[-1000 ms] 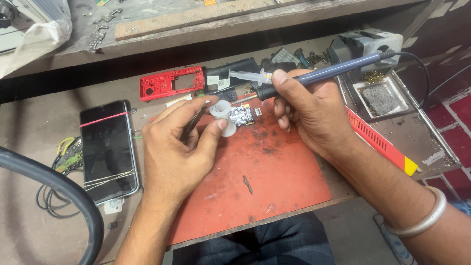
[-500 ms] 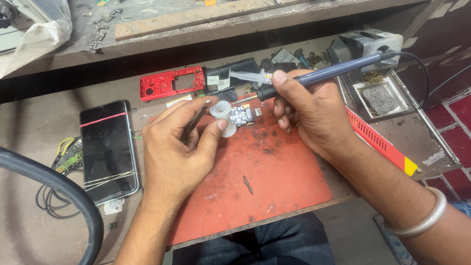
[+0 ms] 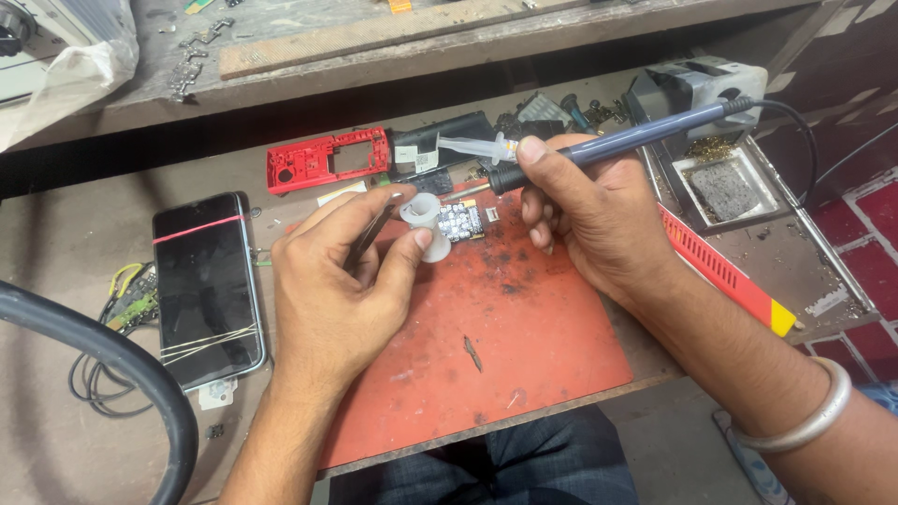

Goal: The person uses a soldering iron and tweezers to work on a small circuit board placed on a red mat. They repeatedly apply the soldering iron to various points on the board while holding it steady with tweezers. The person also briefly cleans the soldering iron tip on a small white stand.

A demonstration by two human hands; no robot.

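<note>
Head view: the left hand (image 3: 341, 281) pinches a small white spool (image 3: 421, 213) between thumb and forefinger, with dark tweezers (image 3: 372, 234) tucked along its fingers; the spool sits just beside a small circuit board (image 3: 460, 223) that lies on the red mat (image 3: 505, 355) at the middle of the desk (image 3: 56, 281). The right hand (image 3: 589, 220) is closed pen-style round the blue iron (image 3: 617, 145), its tip down at the board's far edge. The board looks light, stiff and fragile, best held by its bare edges; the spool is light and smooth, likely to slip under a loose pinch; the iron is rigid and safe only on its grip. A clear syringe (image 3: 468, 147) lies behind the board. To the right, a metal tray (image 3: 697, 210) holds a grey sponge (image 3: 725, 190), with brass-coloured wool in the compartment behind it. A dark phone (image 3: 208, 285) bound with rubber bands lies to the left, a red phone frame (image 3: 327, 159) farther back.
</note>
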